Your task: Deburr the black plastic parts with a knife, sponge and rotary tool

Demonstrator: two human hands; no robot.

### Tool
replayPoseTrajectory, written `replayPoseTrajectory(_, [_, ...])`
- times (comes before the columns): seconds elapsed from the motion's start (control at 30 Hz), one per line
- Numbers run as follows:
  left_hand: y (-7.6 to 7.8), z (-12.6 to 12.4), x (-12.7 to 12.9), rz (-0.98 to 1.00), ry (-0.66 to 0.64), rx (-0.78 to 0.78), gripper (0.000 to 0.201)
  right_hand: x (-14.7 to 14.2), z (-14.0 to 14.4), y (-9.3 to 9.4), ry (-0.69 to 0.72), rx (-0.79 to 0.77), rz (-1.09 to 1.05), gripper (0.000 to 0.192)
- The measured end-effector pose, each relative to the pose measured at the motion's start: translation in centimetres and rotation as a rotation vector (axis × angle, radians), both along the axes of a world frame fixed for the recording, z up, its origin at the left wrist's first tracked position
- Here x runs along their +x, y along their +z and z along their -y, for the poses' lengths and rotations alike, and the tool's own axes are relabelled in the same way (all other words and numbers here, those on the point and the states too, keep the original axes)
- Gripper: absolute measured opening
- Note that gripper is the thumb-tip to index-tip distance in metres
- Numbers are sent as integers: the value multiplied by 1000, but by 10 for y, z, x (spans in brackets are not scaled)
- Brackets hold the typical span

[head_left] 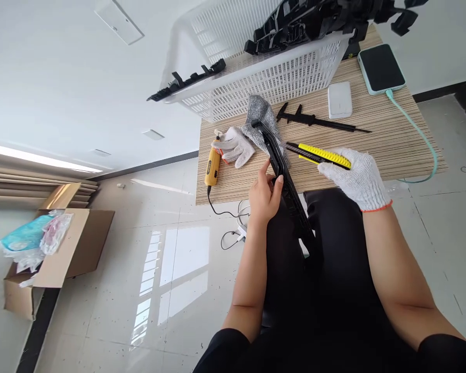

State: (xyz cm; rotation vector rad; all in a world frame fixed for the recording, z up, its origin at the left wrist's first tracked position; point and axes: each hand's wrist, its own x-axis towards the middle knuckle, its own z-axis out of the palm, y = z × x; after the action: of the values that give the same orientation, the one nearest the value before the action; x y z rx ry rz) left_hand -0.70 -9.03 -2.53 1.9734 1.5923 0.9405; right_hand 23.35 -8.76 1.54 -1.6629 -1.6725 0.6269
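Bare left hand (264, 196) clamped round a long black plastic part (285, 181), slanting from lap up over the bench (373, 140) edge. Gloved right hand (359, 178) gripping a yellow utility knife (319, 155), blade tip touching the part. Beyond: loose gloves (243, 140), white basket (264, 72).

A striped wood table (392, 140) stands on glossy pale floor tiles (171, 290) mirroring window light, an open cardboard box (73, 254) near the white wall (62, 77).

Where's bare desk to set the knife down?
Free: the strip between the caliper and the yellow knife, and right of the white box below the phone. Crowded: the basket and loose gloves at left.
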Motion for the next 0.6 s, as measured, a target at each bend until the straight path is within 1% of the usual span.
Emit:
replayPoseTrajectory(0.03, [0,0,0,-4,1,3,60,-1,0,0,-20,13,-3,35])
replayPoseTrajectory(0.07, [0,0,0,-9,2,6,60,-1,0,0,-5,3,-10,33])
replayPoseTrajectory(0.13, [0,0,1,-18,5,13,59,-1,0,0,81,-53,-14,30])
replayPoseTrajectory(0.17, [-1,0,1,-19,6,17,58,-1,0,0,97,-68,-9,29])
replayPoseTrajectory(0.2, [-1,0,1,-16,5,21,58,-1,1,0,76,-66,-7,31])
replayPoseTrajectory(0.3, [-1,0,2,13,-4,38,63,-2,2,-1,-68,-31,-24,39])
replayPoseTrajectory(0.33, [0,0,2,19,-11,44,65,-2,2,-1,-91,-26,-27,41])
replayPoseTrajectory(0.4, [3,1,2,3,-28,53,62,-3,3,0,-79,-26,-5,39])
replayPoseTrajectory(0.5, [7,1,1,-53,-52,59,50,-3,2,0,-36,-26,41,35])
replayPoseTrajectory(0.6, [8,2,2,-60,-79,58,46,-3,1,1,-39,-39,46,35])
